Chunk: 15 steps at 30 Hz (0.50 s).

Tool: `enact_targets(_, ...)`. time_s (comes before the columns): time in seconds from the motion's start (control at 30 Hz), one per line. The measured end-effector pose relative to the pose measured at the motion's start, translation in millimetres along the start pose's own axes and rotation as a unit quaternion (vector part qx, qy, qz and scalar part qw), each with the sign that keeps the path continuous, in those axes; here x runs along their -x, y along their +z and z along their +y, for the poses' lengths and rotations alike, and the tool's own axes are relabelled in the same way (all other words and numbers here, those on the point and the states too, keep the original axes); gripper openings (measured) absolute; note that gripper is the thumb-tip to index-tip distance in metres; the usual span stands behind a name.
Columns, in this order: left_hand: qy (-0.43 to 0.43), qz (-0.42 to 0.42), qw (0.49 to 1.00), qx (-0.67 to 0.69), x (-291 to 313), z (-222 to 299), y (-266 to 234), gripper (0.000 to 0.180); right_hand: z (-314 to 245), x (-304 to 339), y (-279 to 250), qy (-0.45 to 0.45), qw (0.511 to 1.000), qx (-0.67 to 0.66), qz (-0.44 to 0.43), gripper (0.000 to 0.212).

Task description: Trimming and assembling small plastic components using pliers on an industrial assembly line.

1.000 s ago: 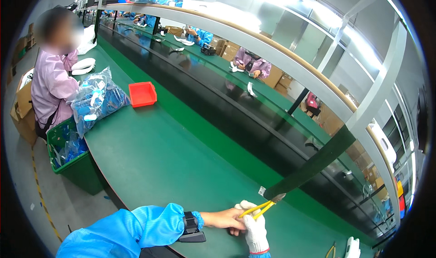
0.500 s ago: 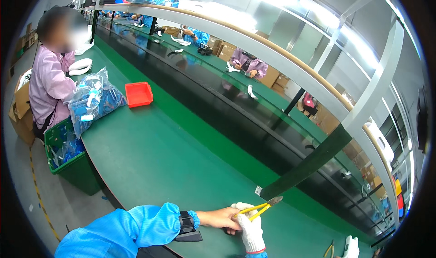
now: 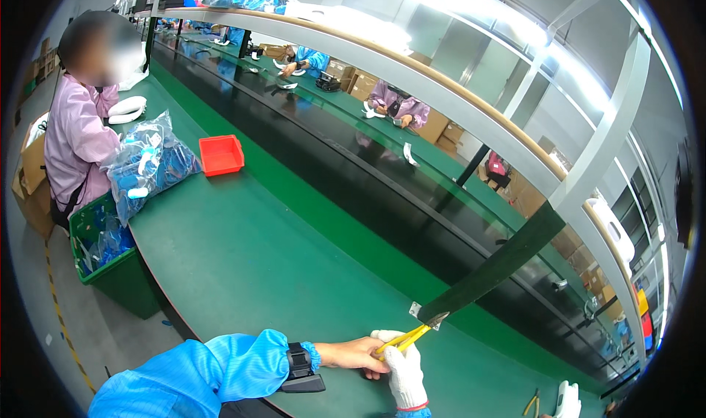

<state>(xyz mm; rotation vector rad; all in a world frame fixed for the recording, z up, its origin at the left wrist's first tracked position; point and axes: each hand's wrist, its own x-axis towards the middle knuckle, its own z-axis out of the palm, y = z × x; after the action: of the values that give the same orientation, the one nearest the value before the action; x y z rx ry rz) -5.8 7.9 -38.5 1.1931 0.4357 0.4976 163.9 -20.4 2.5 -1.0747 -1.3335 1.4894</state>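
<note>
A pair of pliers with yellow handles [image 3: 406, 340] lies between my two hands, its metal jaws pointing to the upper right. My bare left hand [image 3: 354, 355], in a blue sleeve with a black wrist strap, is closed at the handle ends. In a white knitted glove, my right hand [image 3: 406, 376] wraps round the handles from below. Some fingertips of both hands are hidden behind each other. The jaws are near the metal foot bracket of a dark post [image 3: 489, 271]; whether they touch it I cannot tell.
Green workbench [image 3: 257, 271] under my hands. Another yellow-handled tool [image 3: 531, 402] and a white plastic part [image 3: 568, 399] lie at lower right. Further left are a red bin [image 3: 221, 155], a bag of blue parts [image 3: 151, 168], a green crate [image 3: 118, 271] and a co-worker in pink [image 3: 81, 135].
The plier handles have come closer together, and the jaws have tilted to sit lower against the post's foot. Both hands have stayed nearly in place.
</note>
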Motion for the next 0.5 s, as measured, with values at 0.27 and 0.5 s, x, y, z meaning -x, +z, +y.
enact_targets(0.27,0.006,0.002,1.0,0.017,-0.8,-0.6,1.2,0.044,1.7,0.1,1.7,-0.011,1.0,-0.013,0.02,0.05)
enact_targets(0.5,0.002,0.009,1.0,0.016,0.6,2.2,2.4,0.042,2.1,1.0,2.1,-0.013,0.999,-0.028,0.021,0.057)
